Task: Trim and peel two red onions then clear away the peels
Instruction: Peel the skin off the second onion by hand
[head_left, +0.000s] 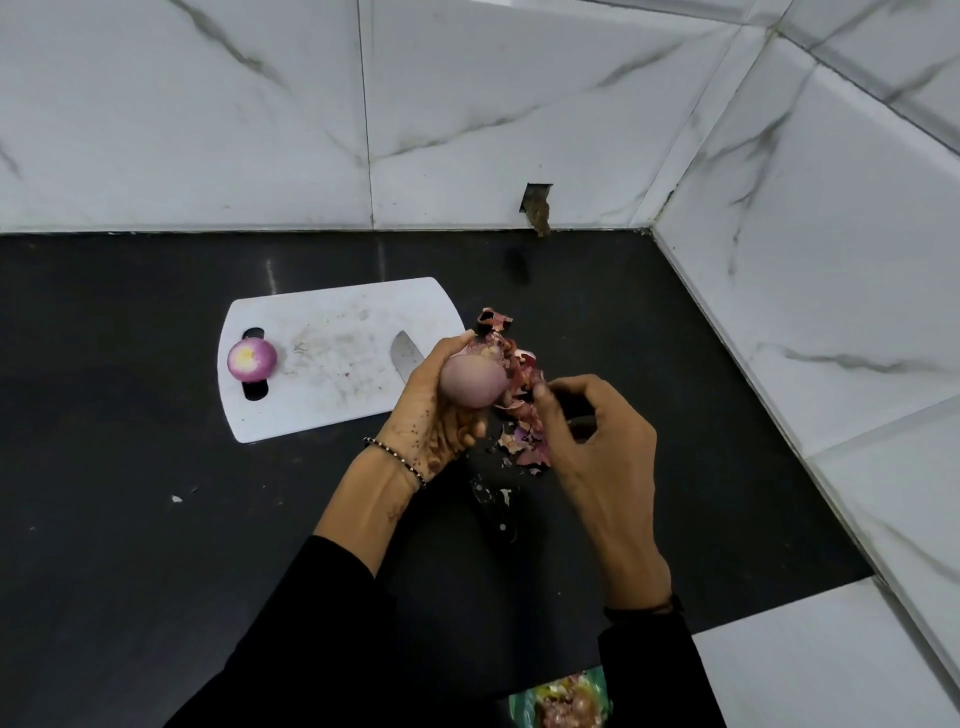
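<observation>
On a black kitchen counter in a marble-tiled corner, one red onion sits already trimmed and peeled at the left end of a white cutting board, its pale cut face turned up over the board's handle slot. A knife lies at the board's right edge, its blade partly hidden behind the person's left hand. That hand holds the second onion above the counter just right of the board, fingers curled round its underside and far end. Most of this onion's surface shows smooth and pale purple. Papery peels lie heaped on the counter just beside and beneath it.

The right hand has its fingers curled, and its thumb and forefinger appear to pinch a strip of skin at the onion's right side, though the exact contact is hard to make out.

The work looks to be in the late peeling of the second onion. Next would probably come freeing that last skin, setting the onion down with the first, then gathering the heap. A green container of scraps at the lower edge of the view may be where the peels go.
</observation>
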